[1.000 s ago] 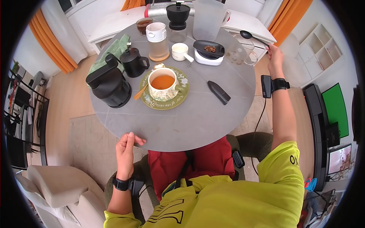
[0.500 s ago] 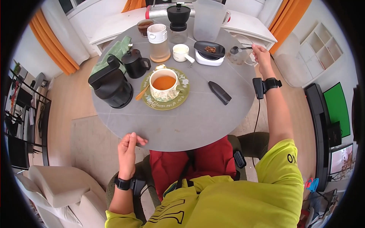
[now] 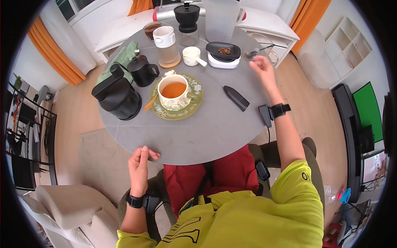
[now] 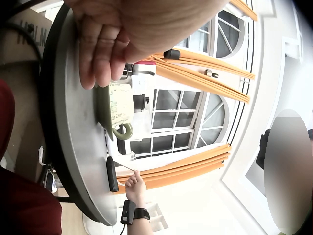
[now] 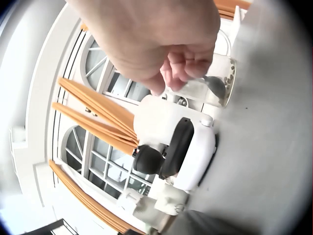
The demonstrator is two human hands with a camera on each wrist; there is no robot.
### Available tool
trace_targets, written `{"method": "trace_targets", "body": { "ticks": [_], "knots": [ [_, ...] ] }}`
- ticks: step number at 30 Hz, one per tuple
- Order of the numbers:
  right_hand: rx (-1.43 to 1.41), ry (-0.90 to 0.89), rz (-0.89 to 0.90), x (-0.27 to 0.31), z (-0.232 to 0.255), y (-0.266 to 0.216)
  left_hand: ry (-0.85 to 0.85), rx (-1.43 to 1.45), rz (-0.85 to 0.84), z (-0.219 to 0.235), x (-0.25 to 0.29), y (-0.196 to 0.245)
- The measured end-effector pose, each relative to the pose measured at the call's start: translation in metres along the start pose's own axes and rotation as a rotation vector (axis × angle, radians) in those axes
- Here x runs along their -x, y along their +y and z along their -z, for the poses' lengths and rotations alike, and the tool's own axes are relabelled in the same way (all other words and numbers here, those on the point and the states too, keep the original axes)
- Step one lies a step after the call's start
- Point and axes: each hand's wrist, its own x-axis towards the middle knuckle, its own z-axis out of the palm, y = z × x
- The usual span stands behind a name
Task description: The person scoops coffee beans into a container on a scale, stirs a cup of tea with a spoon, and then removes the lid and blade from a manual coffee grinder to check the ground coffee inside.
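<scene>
A black spoon [image 3: 263, 48] leans inside a clear glass mug [image 5: 230, 73] that has some beans in it, at the table's right back edge. My right hand [image 3: 263, 71] hovers just in front of the mug, apart from the spoon, its fingers loosely bent around nothing. Left of that hand is a white scale [image 3: 223, 63] bearing a black dish [image 3: 231, 48] of brown beans. A black handheld frother [image 3: 236, 98] lies nearer to me. My left hand [image 3: 140, 163] rests at the front left table edge, fingers relaxed and holding nothing.
A patterned cup [image 3: 174, 99] of orange-brown drink stands on a green saucer [image 3: 178, 117]. Black kettle [image 3: 118, 99], black pot [image 3: 140, 71], green cloth [image 3: 126, 51], white cup [image 3: 191, 56], glass carafe [image 3: 168, 56], coffee grinder [image 3: 187, 18] and tall pitcher [image 3: 221, 20] surround it.
My right hand has lowered the spoon into the glass mug, let go of it, and drawn back left and nearer to me. My left hand stays put.
</scene>
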Motion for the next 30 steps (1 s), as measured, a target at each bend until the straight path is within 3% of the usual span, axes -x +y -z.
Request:
{"method": "trace_targets", "body": {
  "ticks": [1,3,6,12,22,25,28,30],
  "knots": [
    [0.0,0.005,-0.004,-0.002,-0.005,-0.003,0.001,-0.004,-0.003,0.0,0.0,0.0],
    [0.227,-0.087,0.208,-0.013,-0.014,-0.015,-0.002,-0.001,-0.007,-0.001,0.001,-0.001],
    [0.405,-0.236,0.275,-0.037,-0.02,-0.03,0.002,0.007,-0.013,0.0,0.0,-0.003],
    [0.434,-0.39,0.175,-0.06,-0.042,-0.032,0.006,0.01,-0.004,0.0,0.001,-0.001],
    [0.355,-0.304,0.181,-0.051,-0.047,-0.039,0.006,0.001,-0.006,0.001,0.0,-0.001],
    [0.278,-0.155,0.239,-0.021,-0.036,-0.065,0.007,-0.01,0.001,0.001,0.001,0.0],
    [0.08,-0.177,0.249,0.023,-0.019,-0.091,0.019,-0.015,-0.001,0.001,0.0,-0.003],
    [0.126,-0.192,0.306,0.06,-0.012,-0.109,0.028,-0.034,0.016,0.001,0.0,-0.003]
  ]
}}
